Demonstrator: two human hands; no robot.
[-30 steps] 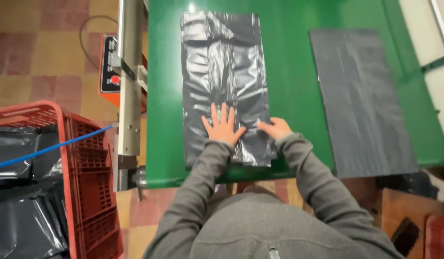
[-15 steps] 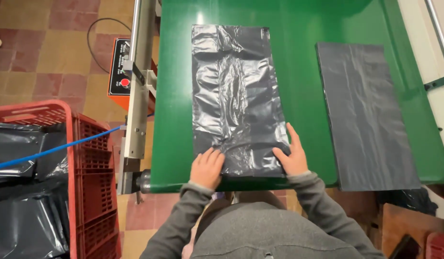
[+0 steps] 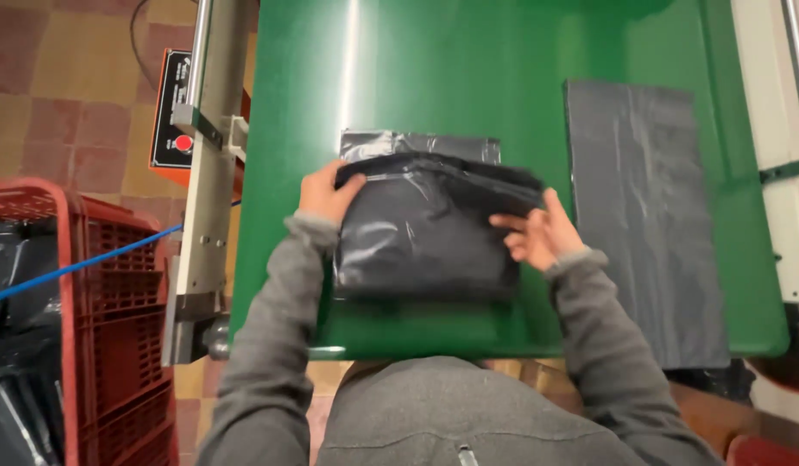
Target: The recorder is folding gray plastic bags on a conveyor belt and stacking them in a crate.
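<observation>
Folded over since before, the black bag point(image 3: 425, 229) lies doubled as our left hand point(image 3: 326, 192) and right hand point(image 3: 537, 231) pinch its edge at 12 o'clock, keeping the fold aligned.

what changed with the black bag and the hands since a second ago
The black bag, earlier spread flat along the green table, is now folded over on itself. The left hand and right hand took hold of its side edges. The second bag stayed flat on the right.

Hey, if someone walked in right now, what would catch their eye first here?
Probably the folded black plastic bag at the middle of the bright green table, gripped by the left hand and right hand. Next, the flat dark sheet to its right and the red crate at far left.
</observation>
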